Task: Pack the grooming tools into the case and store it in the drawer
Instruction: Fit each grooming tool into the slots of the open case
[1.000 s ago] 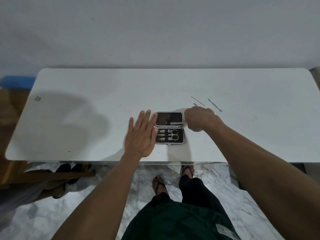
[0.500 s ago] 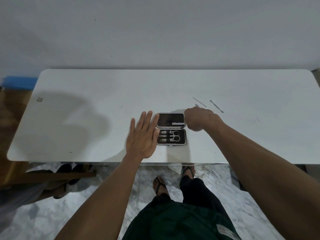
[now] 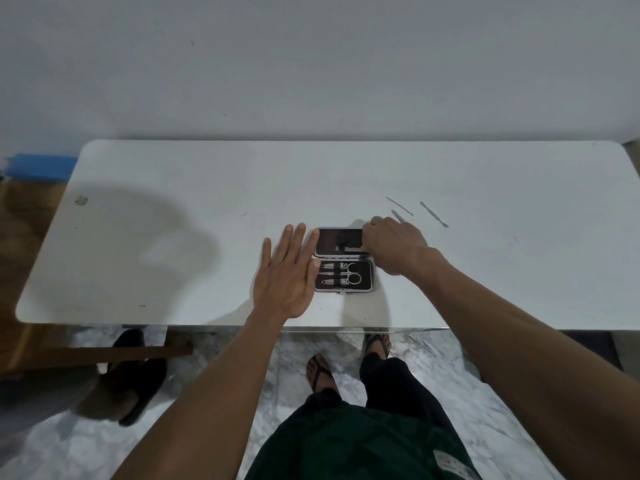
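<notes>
A black grooming case (image 3: 367, 288) lies open near the front edge of the white table (image 3: 173, 237). Its near half holds small scissors (image 3: 348, 268) and two other silver tools under a strap. My left hand (image 3: 285, 277) lies flat with fingers spread, touching the case's left edge. My right hand (image 3: 394, 245) is curled over the right edge of the dark far half (image 3: 337, 239), its fingertips pinched on a thin silver tool (image 3: 348, 250) that lies along that half. Three slim metal tools lie loose behind my right hand: one (image 3: 399, 206), a second (image 3: 434, 214), and a third (image 3: 397, 215) partly hidden.
The table stands against a pale wall. Below its front edge are a marble floor, my feet in sandals (image 3: 320, 374) and a wooden bar (image 3: 104, 355) at the left. A blue object (image 3: 38, 166) sits beyond the table's left end.
My right hand has shifted slightly left, from beside the case's far half to over its right edge. My left hand has stayed flat against the case.
</notes>
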